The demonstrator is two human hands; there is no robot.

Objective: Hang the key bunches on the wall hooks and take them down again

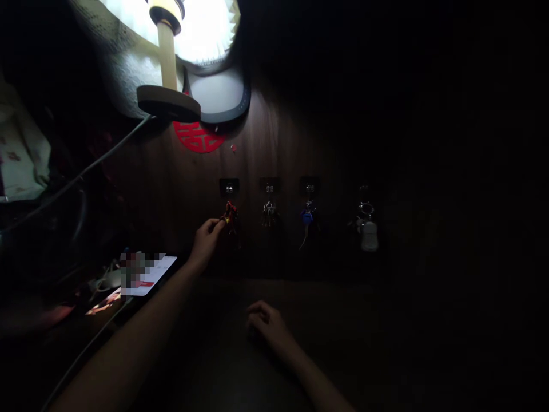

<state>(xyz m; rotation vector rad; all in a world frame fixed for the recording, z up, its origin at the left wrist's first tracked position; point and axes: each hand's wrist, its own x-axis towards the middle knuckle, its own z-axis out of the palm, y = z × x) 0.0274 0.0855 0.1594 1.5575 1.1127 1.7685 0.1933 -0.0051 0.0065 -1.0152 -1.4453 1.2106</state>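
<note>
My left hand [207, 241] reaches out and pinches a bunch of keys with a red and yellow charm [230, 213]. That bunch hangs just under the leftmost dark hook [229, 187]; whether it is still hooked I cannot tell. To its right hang a bunch of silver keys [269, 212], a bunch with a blue tag [307, 217], and a key ring with a pale grey fob [369, 236]. My right hand [266, 321] lies low in the middle near the dark table [223, 355], fingers loosely bent and apart, with nothing visible in them.
A bright pleated lamp [210, 31] with a wooden stem and round base [168, 102] stands at the upper left. Below it is a red paper cutout [199, 138]. A lit screen [156, 277] and a white cable [114, 150] are on the left. The right side is very dark.
</note>
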